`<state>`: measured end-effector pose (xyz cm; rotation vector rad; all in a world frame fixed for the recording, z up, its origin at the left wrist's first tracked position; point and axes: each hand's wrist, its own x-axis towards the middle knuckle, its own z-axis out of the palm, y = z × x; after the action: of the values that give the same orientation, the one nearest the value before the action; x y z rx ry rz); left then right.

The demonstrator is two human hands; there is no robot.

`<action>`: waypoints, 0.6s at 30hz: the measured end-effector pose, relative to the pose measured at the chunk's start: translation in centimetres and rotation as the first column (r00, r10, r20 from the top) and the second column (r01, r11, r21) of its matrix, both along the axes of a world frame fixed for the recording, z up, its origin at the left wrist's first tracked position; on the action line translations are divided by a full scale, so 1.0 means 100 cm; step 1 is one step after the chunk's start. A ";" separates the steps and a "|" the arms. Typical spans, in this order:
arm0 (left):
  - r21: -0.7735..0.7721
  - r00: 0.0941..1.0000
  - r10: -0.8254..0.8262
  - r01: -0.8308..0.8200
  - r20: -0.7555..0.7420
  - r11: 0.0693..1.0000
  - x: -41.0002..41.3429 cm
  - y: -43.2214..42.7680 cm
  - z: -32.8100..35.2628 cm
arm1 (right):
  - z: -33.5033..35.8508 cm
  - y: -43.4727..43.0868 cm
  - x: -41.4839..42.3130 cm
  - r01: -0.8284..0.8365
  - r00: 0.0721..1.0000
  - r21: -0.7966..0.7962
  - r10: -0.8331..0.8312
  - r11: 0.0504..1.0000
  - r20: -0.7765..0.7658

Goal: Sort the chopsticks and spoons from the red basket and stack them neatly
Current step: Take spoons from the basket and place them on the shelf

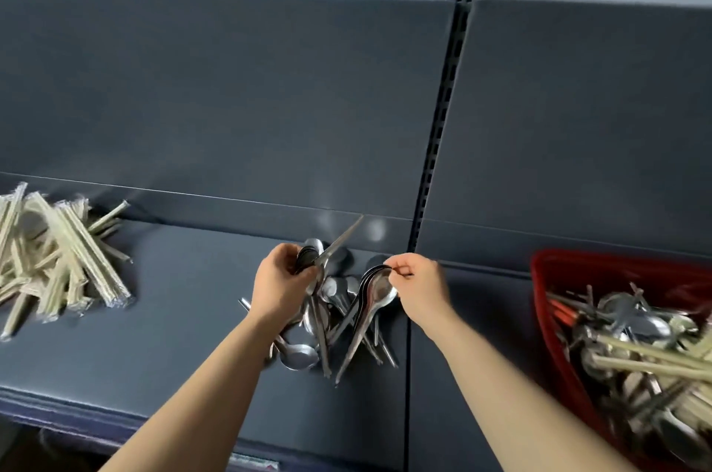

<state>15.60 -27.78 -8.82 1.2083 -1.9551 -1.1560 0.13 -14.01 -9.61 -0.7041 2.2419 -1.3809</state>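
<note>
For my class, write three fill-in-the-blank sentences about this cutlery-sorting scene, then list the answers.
1. The basket at the right is coloured ___.
2. The wrapped chopsticks lie piled at the far ___ of the shelf.
3. The left hand and right hand each hold metal ___.
Answers: red, left, spoons.

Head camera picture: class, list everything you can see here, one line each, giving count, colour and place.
wrapped chopsticks: loose pile, too many to count, pale, left on the shelf
loose spoons: heap, count unclear, silver, middle of the shelf
basket: one, red, right on the shelf
mixed cutlery: many spoons and chopsticks, silver and pale, inside the basket
shelf: one, dark blue-grey, under everything
slotted post: one, dark, upright behind the shelf
left hand: grips a bunch of spoons over the heap
right hand: pinches a nested stack of spoons
</note>
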 end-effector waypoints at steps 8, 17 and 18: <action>0.022 0.998 -0.039 0.040 -0.051 0.999 0.004 -0.011 -0.017 | -0.004 -0.008 0.019 0.085 0.996 -0.007 -0.085 0.996 -0.009; -0.020 0.994 -0.106 0.106 0.019 0.994 0.010 -0.014 -0.027 | -0.008 -0.001 0.032 -0.029 0.971 0.046 0.039 0.999 -0.237; -0.040 0.993 -0.111 0.112 0.032 0.993 0.009 -0.014 -0.027 | -0.010 0.000 0.033 -0.036 0.968 0.054 0.048 0.998 -0.245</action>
<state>16.50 -29.14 -11.47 1.1133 -2.0818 -1.1523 3.40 -14.00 -10.58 -0.9465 2.4245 -1.2730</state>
